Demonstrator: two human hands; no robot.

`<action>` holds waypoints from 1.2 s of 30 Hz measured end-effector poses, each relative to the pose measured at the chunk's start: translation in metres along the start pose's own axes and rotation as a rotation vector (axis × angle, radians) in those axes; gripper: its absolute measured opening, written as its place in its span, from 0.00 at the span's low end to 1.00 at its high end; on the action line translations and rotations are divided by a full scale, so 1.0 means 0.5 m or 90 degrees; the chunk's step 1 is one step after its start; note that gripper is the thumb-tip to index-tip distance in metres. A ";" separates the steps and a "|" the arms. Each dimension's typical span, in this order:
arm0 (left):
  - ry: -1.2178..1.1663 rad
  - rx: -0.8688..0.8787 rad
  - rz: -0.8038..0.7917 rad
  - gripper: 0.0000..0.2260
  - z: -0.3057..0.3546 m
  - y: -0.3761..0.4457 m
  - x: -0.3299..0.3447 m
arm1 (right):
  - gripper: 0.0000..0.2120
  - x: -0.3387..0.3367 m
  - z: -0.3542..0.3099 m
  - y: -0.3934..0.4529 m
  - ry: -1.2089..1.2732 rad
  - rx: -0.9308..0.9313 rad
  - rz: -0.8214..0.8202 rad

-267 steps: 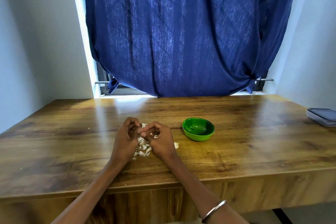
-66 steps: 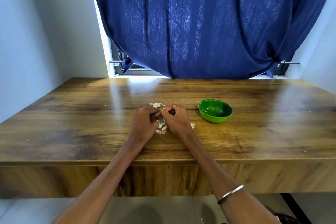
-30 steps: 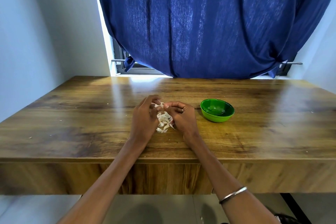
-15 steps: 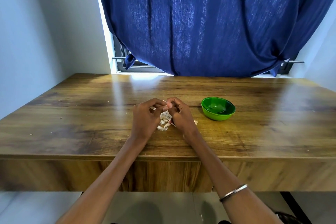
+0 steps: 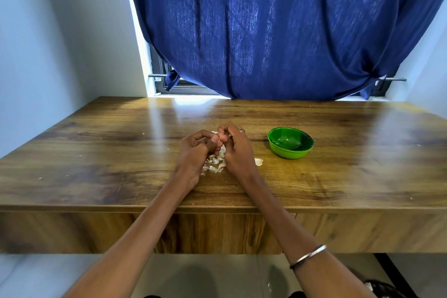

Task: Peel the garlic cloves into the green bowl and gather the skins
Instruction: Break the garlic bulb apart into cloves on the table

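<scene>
We hold both hands, left (image 5: 193, 152) and right (image 5: 238, 150), curled over the skins (image 5: 215, 164), apparently pinching a clove; bowl (image 5: 290, 143) nearby for drops.

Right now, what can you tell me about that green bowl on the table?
The green bowl is small, round and glossy, possibly plastic, brighter green outside and darker inside. It stands upright on the wooden table, to the right of the right hand and clear of it. Nothing touches it but the table. Its inside shows only reflections; I cannot make out any peeled clove in it.
</scene>
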State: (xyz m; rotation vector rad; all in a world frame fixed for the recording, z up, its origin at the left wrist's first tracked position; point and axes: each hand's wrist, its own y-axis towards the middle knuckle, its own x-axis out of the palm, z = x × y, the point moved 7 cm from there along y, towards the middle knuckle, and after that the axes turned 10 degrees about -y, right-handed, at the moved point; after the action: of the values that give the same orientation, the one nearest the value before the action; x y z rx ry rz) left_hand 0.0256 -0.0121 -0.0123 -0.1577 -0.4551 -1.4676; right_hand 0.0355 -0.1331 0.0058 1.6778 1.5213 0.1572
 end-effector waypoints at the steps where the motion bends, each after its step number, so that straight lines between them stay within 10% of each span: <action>1: -0.026 -0.018 -0.005 0.07 -0.002 -0.001 0.000 | 0.16 -0.001 -0.003 -0.001 -0.020 -0.009 0.007; 36: -0.133 0.053 0.132 0.06 0.013 0.005 -0.047 | 0.14 -0.032 0.034 -0.018 -0.030 0.136 0.086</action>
State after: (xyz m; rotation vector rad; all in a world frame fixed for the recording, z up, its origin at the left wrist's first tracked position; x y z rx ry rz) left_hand 0.0259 0.0125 -0.0152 -0.2855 -0.6487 -1.2326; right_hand 0.0348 -0.1563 -0.0038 1.9413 1.4295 0.0261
